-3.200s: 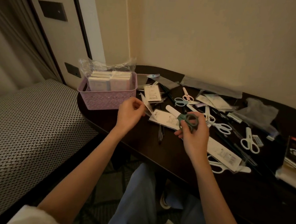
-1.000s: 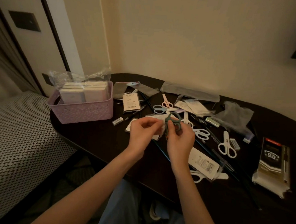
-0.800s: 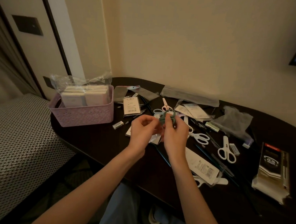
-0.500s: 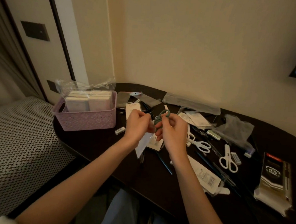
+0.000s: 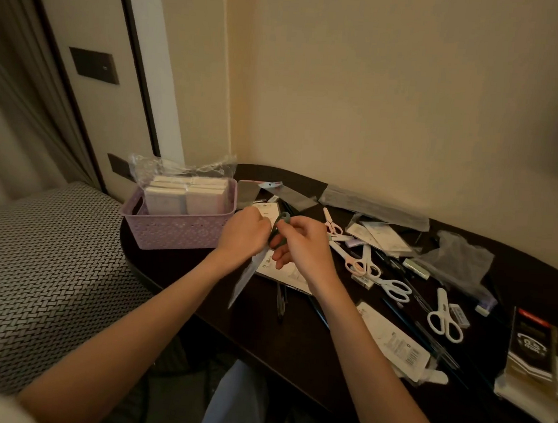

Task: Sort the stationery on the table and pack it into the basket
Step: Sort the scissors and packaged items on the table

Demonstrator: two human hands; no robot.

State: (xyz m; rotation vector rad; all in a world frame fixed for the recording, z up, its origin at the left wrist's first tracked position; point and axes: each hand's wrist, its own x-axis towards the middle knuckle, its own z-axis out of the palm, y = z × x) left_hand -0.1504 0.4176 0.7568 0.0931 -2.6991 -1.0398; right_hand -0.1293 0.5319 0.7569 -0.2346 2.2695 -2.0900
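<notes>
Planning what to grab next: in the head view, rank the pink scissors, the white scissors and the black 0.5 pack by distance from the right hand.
1. Pink scissors: just right of the right hand, nearest.
2. White scissors: farther right, toward the table's near edge.
3. Black 0.5 pack: at the far right end, farthest.

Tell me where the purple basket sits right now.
In the head view the purple basket stands at the table's left end, just left of the left hand, with wrapped packs inside it.
</notes>
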